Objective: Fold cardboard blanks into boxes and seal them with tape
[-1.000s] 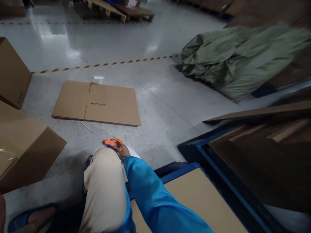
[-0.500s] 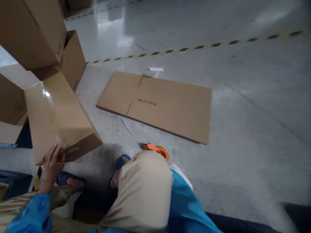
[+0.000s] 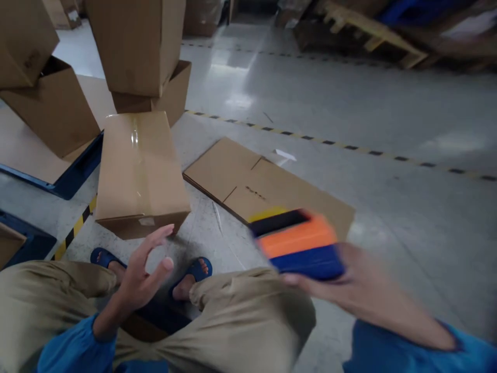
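My right hand [image 3: 361,290] grips a tape dispenser [image 3: 298,243] in orange, blue and black with some yellow, blurred by motion, above my right knee. My left hand [image 3: 142,274] is off the near end of a closed cardboard box [image 3: 142,166], its thumb and fingers apart and holding nothing. Clear tape runs along the seam of the box's top, and a short piece shows at the upper edge of its near side. Behind the dispenser, flattened cardboard [image 3: 272,181] lies on the floor, partly covered by it.
Taller cardboard boxes [image 3: 134,46] stand behind the closed box. More boxes [image 3: 58,103] rest at the left by a blue pallet [image 3: 77,178]. A white paper scrap [image 3: 285,154] lies beyond the flat cardboard. Yellow-black floor tape [image 3: 328,142] crosses behind; a wooden pallet [image 3: 373,33] is farther back.
The tape dispenser has gone from the floor by my knee into my right hand. My left hand has let go of the box. The view has swung left, and the box now sits squarer to me.
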`<state>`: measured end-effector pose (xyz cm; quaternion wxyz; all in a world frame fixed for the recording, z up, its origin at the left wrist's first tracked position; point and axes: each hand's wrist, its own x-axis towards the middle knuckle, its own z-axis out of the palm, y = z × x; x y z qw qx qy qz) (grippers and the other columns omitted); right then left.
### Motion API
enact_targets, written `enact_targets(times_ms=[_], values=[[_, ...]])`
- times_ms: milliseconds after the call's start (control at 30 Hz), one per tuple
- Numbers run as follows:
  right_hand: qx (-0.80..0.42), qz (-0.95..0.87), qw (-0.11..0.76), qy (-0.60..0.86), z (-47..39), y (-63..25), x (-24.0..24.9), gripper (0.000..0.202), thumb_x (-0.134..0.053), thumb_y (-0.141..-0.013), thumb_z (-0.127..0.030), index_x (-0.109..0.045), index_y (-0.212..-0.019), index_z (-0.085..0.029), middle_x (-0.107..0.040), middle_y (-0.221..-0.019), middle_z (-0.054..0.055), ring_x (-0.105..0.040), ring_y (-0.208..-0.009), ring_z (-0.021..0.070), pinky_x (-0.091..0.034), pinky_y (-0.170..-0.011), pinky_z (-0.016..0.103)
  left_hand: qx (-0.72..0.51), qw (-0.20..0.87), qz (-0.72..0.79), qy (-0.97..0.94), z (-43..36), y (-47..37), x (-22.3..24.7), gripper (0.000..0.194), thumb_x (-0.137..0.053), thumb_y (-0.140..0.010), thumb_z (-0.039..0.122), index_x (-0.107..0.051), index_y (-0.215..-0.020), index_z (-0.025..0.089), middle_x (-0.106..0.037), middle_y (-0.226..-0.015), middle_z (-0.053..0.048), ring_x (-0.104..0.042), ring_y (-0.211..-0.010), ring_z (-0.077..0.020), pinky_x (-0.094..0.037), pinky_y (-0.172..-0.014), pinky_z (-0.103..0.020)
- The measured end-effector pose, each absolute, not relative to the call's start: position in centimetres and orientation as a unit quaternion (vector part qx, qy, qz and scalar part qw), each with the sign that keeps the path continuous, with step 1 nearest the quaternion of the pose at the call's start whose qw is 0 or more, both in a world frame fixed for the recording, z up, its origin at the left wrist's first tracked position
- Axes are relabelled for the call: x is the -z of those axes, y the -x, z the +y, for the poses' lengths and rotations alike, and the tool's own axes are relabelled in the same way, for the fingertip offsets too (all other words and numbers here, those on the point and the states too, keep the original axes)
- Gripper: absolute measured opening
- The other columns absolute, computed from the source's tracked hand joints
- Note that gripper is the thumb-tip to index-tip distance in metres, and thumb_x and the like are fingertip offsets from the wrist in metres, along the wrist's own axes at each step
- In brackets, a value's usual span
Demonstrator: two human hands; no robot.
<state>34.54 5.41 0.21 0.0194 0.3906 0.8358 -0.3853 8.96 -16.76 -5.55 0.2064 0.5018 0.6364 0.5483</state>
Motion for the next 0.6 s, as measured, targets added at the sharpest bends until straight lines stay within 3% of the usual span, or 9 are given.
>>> enact_targets(times_ms=[67,133,233,400,500,600], values=[[0.449,0.848,0.094,-0.264,2.4,-30.0,-1.4,0.043,-0.068,-0.074,-0.061,-0.07,-0.088,-0.021,-0.067,-0.073,0.003,-0.062,-0.064,0.0209,-0.051,-0.059,0.031,-0.582,0.277,0.608,-0.462,-17.9,-9.4,4.1,0.048,-0.056,-0.098,0.034,-0.052,-0.143,0.021,-0.056,-0.144,-0.011,-0.054,-0.132,-0.022,-0.048,-0.107,-0.031],[0.475,0.849,0.146,-0.179,-0.2,-26.1,-1.1,0.044,-0.072,-0.073,-0.058,-0.07,-0.096,-0.02,-0.068,-0.081,0.002,-0.064,-0.072,0.0205,-0.05,-0.068,0.03,-0.578,0.318,0.626,-0.415,-19.3,-9.1,3.7,0.046,-0.059,-0.094,0.035,-0.059,-0.138,0.019,-0.062,-0.137,-0.011,-0.059,-0.127,-0.0233,-0.049,-0.106,-0.031],[0.457,0.858,0.186,-0.143,-2.4,-22.4,0.2,0.053,-0.076,-0.07,-0.06,-0.07,-0.103,-0.019,-0.068,-0.088,0.003,-0.065,-0.083,0.0229,-0.049,-0.076,0.03,-0.547,0.341,0.691,-0.326,-21.1,-8.1,4.5,0.033,-0.062,-0.089,0.034,-0.074,-0.113,0.016,-0.074,-0.115,-0.01,-0.069,-0.109,-0.0243,-0.055,-0.098,-0.033],[0.423,0.872,0.212,-0.125,-3.6,-20.1,1.6,0.054,-0.074,-0.073,-0.061,-0.069,-0.108,-0.02,-0.068,-0.097,0.005,-0.064,-0.088,0.0236,-0.047,-0.077,0.03,-0.578,0.397,0.685,-0.196,-22.5,-6.5,7.0,0.033,-0.069,-0.077,0.038,-0.077,-0.096,0.013,-0.077,-0.098,-0.011,-0.074,-0.093,-0.0254,-0.059,-0.085,-0.032],[0.414,0.87,0.233,-0.132,-4.1,-19.5,1.6,0.05,-0.071,-0.075,-0.061,-0.07,-0.103,-0.02,-0.065,-0.084,0.003,-0.062,-0.079,0.0206,-0.046,-0.072,0.028,-0.591,0.357,0.703,-0.172,-22.4,-6.4,7.8,0.025,-0.07,-0.075,0.037,-0.077,-0.084,0.014,-0.078,-0.087,-0.01,-0.074,-0.085,-0.0238,-0.06,-0.079,-0.03],[0.398,0.867,0.261,-0.148,-3.8,-18.9,1.3,0.044,-0.071,-0.072,-0.061,-0.068,-0.087,-0.019,-0.06,-0.073,0.001,-0.058,-0.069,0.0178,-0.043,-0.062,0.026,-0.599,0.29,0.724,-0.18,-22.2,-6.6,7.7,0.02,-0.07,-0.077,0.035,-0.078,-0.078,0.017,-0.077,-0.082,-0.008,-0.074,-0.078,-0.0224,-0.06,-0.077,-0.031]])
